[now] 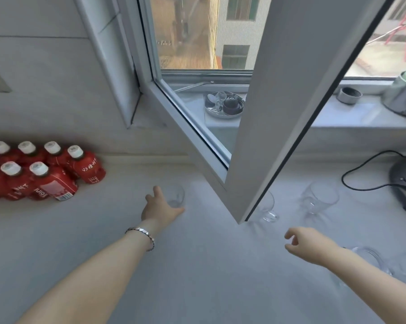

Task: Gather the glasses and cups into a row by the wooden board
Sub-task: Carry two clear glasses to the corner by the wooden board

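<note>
Several clear glasses stand on a pale grey counter [197,265]. My left hand [160,206] is spread open around the left side of a small clear glass [176,196], thumb and fingers touching or nearly touching it. A glass mug [267,208] stands partly behind the open window sash. Further right is a larger clear glass [320,198]. My right hand [302,242] hovers above the counter, fingers loosely curled, holding nothing. Two more glasses [370,256] sit just behind my right forearm. No wooden board is in view.
An open window sash [255,136] juts over the counter's middle, its corner low above the surface. Red juice bottles [43,174] cluster at the left. A dark appliance with a black cord [405,183] is at the right. A metal dish [224,105] rests on the sill.
</note>
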